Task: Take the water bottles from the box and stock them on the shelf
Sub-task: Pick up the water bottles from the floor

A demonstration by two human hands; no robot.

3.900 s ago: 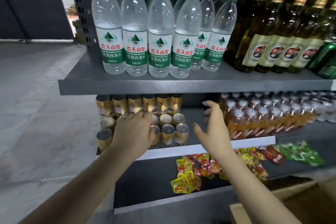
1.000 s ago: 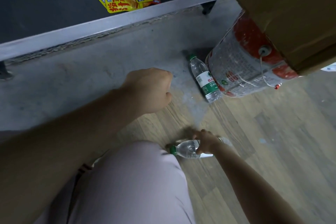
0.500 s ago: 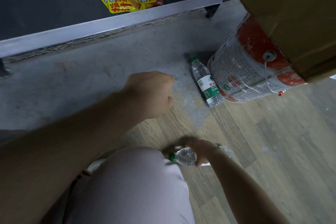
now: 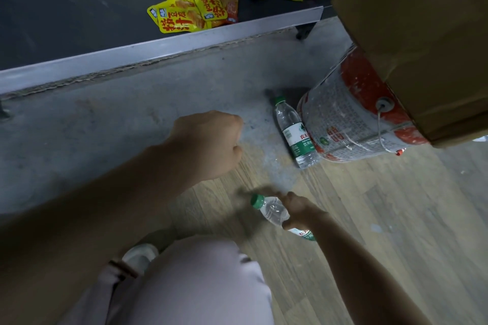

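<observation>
I look down at the floor in front of the shelf. My right hand (image 4: 298,210) grips a clear water bottle (image 4: 272,210) with a green cap and holds it tilted just above the wooden floor, cap toward the left. A second water bottle (image 4: 293,132) of the same kind lies on the concrete floor against a red and white bucket. My left hand (image 4: 208,145) hovers in the middle of the view with its fingers curled, holding nothing. The cardboard box (image 4: 412,34) fills the upper right corner.
The red and white bucket (image 4: 351,124) lies on its side under the box. The bottom shelf's dark board (image 4: 66,8) with its grey front edge runs across the top, with several yellow and red snack packets (image 4: 200,5) on it. My bent knee (image 4: 200,285) fills the lower middle.
The view dropped from the stocked shelves to the floor. In the last second my right hand has lifted the bottle off the floor and tilted its cap end upward; my left hand stayed put.
</observation>
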